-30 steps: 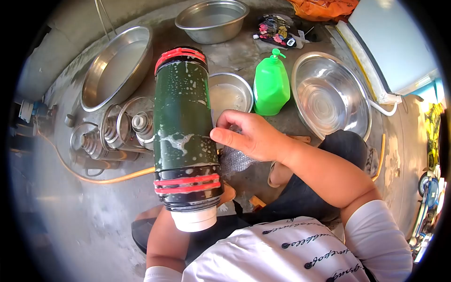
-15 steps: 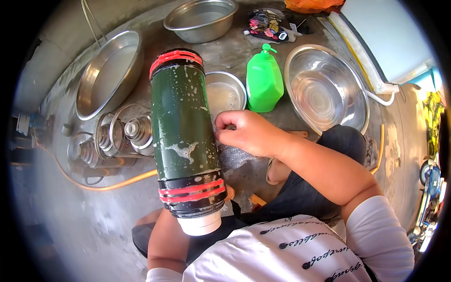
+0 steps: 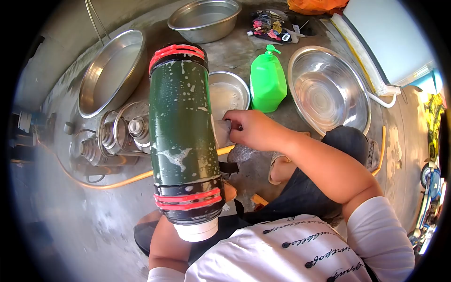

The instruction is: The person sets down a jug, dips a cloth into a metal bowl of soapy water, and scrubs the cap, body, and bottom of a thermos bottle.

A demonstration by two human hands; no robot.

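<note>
A large dark green thermos flask (image 3: 183, 122) with black and red bands, spotted with suds, is held up before me, its white mouth toward my body. My left hand (image 3: 230, 191) supports it from behind near the lower band; only a bit of it shows. Close to the flask's right side, my right hand (image 3: 258, 130) is closed in a pinch on a thin greyish cloth (image 3: 222, 133), partly hidden by the fingers and flask. Below that hand a silvery mesh piece (image 3: 242, 153) shows; I cannot tell whether it joins the cloth. A black strap (image 3: 229, 167) sticks out beside the flask.
Metal basins stand at the left (image 3: 89, 101), back (image 3: 205, 35) and right (image 3: 300, 101). A small pan (image 3: 244, 91) sits beside a green pump bottle (image 3: 268, 82). Shiny metal flasks (image 3: 139, 129) stand left; a yellow hose (image 3: 115, 184) crosses the floor.
My right hand has moved slightly right, away from the flask, and more of the greyish cloth shows. The flask has shifted and tilted a little; the black strap is now visible beside it.
</note>
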